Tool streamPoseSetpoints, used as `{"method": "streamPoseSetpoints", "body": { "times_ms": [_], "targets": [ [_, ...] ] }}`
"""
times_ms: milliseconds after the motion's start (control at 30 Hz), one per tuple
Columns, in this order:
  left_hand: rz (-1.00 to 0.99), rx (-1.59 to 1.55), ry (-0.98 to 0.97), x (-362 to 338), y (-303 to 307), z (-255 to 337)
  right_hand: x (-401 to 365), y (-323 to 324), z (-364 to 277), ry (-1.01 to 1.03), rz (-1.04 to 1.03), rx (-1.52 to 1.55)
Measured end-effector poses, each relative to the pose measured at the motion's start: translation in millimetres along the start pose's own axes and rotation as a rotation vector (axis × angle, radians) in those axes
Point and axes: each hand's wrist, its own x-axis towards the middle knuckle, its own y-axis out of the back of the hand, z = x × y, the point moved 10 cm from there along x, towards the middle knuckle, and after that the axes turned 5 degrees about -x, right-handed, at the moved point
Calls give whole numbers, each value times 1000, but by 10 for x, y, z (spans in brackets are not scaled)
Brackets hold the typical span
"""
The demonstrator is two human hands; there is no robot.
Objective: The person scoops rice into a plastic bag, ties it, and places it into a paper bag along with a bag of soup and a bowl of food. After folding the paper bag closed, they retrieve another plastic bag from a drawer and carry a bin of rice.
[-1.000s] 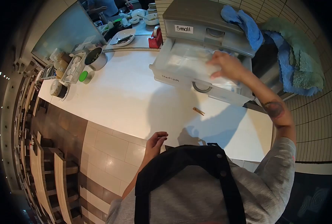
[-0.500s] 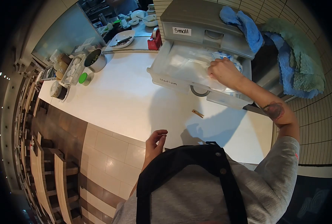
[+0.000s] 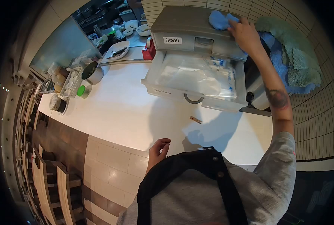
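My right hand (image 3: 245, 35) is at the blue cloth (image 3: 219, 20) on top of the plastic drawer unit (image 3: 185, 22). Its fingers are curled over the cloth's right part, which the hand largely hides. Below, the drawer marked "Medium" (image 3: 163, 91) is pulled out. Clear plastic bags (image 3: 189, 73) with some blue print lie in it. My left hand (image 3: 159, 152) hangs near the counter's front edge, fingers loosely bent and thumb apart, with nothing in it. A wooden clothespin (image 3: 195, 120) lies on the white counter in front of the drawer.
Green and blue towels (image 3: 296, 56) hang at the right by the tiled wall. A red tape dispenser (image 3: 149, 49) stands left of the drawers. Toward the left end are a metal pot (image 3: 93, 73), a green-lidded container (image 3: 83, 91) and a white basket (image 3: 71, 82).
My right hand has left the bags in the open drawer and moved up to the blue cloth on top. The left hand has stayed nearly in place. The view has shifted slightly.
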Motion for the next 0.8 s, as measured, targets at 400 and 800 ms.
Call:
{"method": "streamPoseSetpoints", "body": {
  "times_ms": [400,800],
  "targets": [
    [-33,50,-77,70,-18,-3,212,-182,276,-7,89,231],
    [5,70,-45,21,38,-38,-480,609,-898,413,182,267]
  ]
}}
